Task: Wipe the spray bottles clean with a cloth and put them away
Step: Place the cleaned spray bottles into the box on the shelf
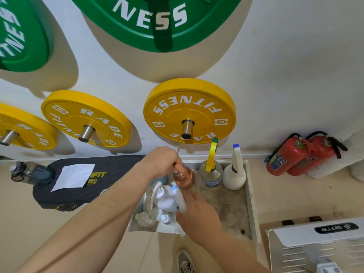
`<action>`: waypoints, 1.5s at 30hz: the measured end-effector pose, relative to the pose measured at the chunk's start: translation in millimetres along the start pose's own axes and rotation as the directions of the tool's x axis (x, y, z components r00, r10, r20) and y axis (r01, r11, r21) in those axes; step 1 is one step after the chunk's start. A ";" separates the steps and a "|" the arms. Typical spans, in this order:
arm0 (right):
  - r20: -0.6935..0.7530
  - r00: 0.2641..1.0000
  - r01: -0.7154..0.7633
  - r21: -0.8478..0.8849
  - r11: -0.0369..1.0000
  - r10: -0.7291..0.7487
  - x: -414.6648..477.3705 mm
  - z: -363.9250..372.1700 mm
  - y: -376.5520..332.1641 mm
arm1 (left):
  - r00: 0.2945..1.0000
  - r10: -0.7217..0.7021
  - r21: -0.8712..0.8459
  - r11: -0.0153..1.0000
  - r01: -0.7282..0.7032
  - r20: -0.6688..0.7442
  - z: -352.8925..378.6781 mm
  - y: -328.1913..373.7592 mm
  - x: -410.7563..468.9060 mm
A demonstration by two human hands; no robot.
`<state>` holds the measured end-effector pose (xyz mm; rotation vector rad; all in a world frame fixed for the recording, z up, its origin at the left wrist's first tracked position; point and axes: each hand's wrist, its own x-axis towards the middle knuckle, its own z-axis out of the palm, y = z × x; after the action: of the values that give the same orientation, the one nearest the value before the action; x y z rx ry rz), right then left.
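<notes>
STEP: likely putting away | left hand (160,164) fingers clenched on amber bottle (184,179) top, over tray (249,194) | right hand (199,213) at white spray bottle (178,196), grasp unclear | NEXT: probably set amber bottle upright on bare tray floor

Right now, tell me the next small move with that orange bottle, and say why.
Probably set the orange bottle, gripped at its top by the left hand, down upright on the bare tray floor beside the yellow-sprayer bottle. It hangs above the tray, where that bottle and the white bottle already stand.
</notes>
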<state>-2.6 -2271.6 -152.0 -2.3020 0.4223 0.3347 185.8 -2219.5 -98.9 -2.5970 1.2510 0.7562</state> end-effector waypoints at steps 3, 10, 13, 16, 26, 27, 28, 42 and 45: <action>-0.067 0.996 -0.055 -0.042 0.998 0.053 4.8 2.1 0.1 | 0.995 -0.060 -0.040 0.998 0.057 -0.078 4.6 2.6 2.0; -0.192 0.981 -0.017 0.038 0.999 0.024 -4.2 -24.7 18.6 | 0.931 -0.319 -0.285 0.922 0.261 -0.178 10.0 35.0 11.3; -0.164 0.986 -0.008 -0.006 1.000 0.007 -7.0 -34.1 29.1 | 0.883 -0.452 -0.482 0.805 0.345 -0.122 16.5 44.1 12.6; -0.169 0.986 -0.002 0.035 0.999 0.008 -7.7 -35.3 35.7 | 0.845 -0.533 -0.711 0.580 0.399 0.039 28.5 44.9 16.3; -0.186 0.981 -0.043 0.015 0.999 0.045 -12.7 -36.0 43.7 | 0.830 -0.545 -0.711 0.537 0.455 0.120 27.6 56.4 18.5; -0.207 0.977 -0.043 0.029 0.999 0.048 -12.8 -38.2 44.8 | 0.836 -0.544 -0.661 0.603 0.447 0.069 25.1 58.1 13.3; -0.233 0.971 -0.034 0.040 0.999 0.042 -12.1 -40.7 45.9 | 0.848 -0.529 -0.629 0.647 0.431 0.036 22.7 60.5 6.4; 0.063 0.998 -0.009 -0.180 0.984 0.021 16.5 -79.8 41.7 | 0.877 -0.438 -0.509 0.811 0.289 -0.199 30.5 104.8 -93.4; 0.122 0.993 0.026 -0.242 0.970 0.004 22.4 -90.0 39.1 | 0.879 -0.431 -0.627 0.747 0.221 -0.204 39.2 109.6 -106.9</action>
<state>12.3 -2367.1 -124.1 -2.5045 0.3215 0.5449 31.3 -2202.2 -70.6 -3.4562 0.6113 0.7312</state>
